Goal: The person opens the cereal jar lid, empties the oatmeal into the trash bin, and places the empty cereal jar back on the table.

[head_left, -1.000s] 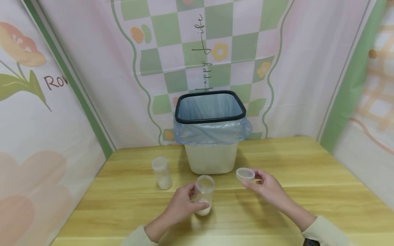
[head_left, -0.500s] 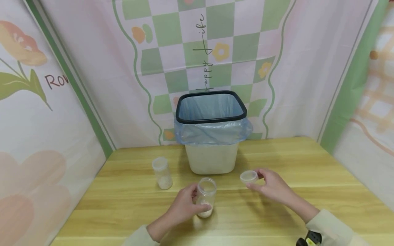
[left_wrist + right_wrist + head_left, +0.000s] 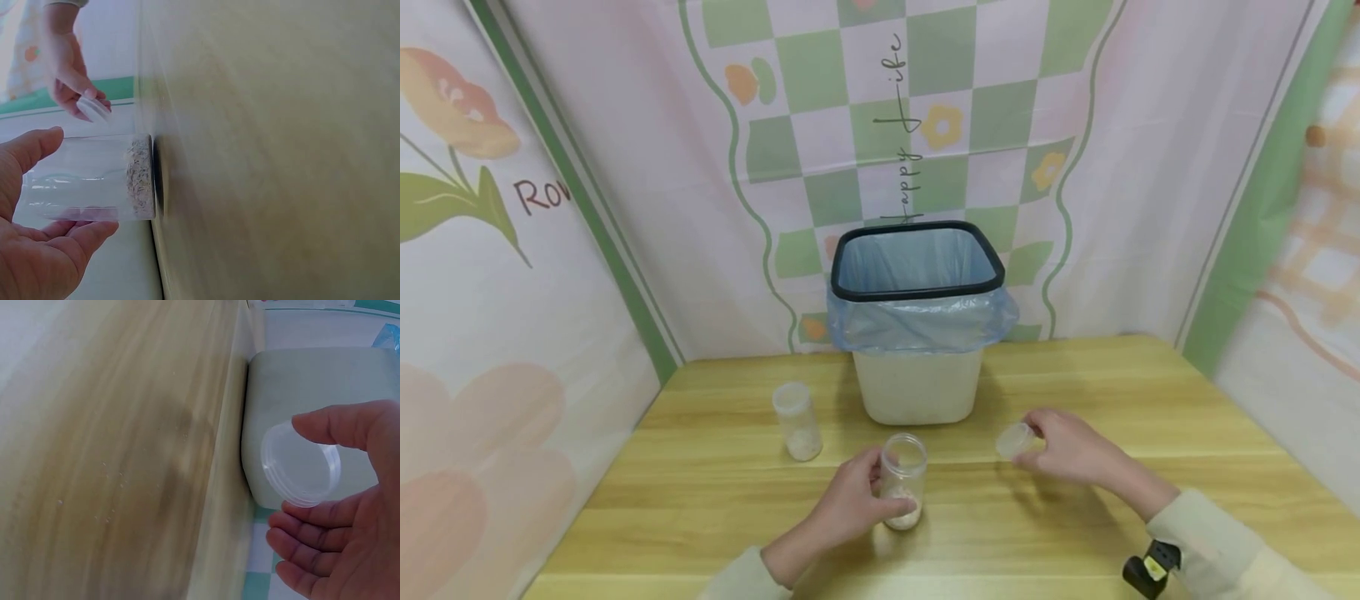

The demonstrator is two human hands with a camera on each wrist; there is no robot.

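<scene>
My left hand point(image 3: 853, 498) grips a clear plastic jar point(image 3: 904, 467) without a lid, thumb on one side and fingers on the other. A shallow layer of pale flaky bits point(image 3: 139, 177) lies at the jar's bottom. The jar stands upright, its base right at the tabletop. To its right my right hand point(image 3: 1063, 446) pinches a translucent round lid point(image 3: 301, 464) by its edge, between thumb and forefinger. The lid is tilted and held above the table. A second clear jar point(image 3: 798, 422), with a whitish top and pale contents low inside, stands to the left.
Behind the jars stands a pale bin point(image 3: 917, 387) with a black rim point(image 3: 917, 295) and a blue plastic liner point(image 3: 925, 325) folded over it. Patterned curtains point(image 3: 820, 150) surround the wooden table point(image 3: 715, 517) at the back and sides. Small crumbs point(image 3: 107, 494) lie on the tabletop.
My right hand has moved right, away from the jar, and the lid in it has gone from nearly level to steeply tilted. My left hand and its jar have shifted only slightly.
</scene>
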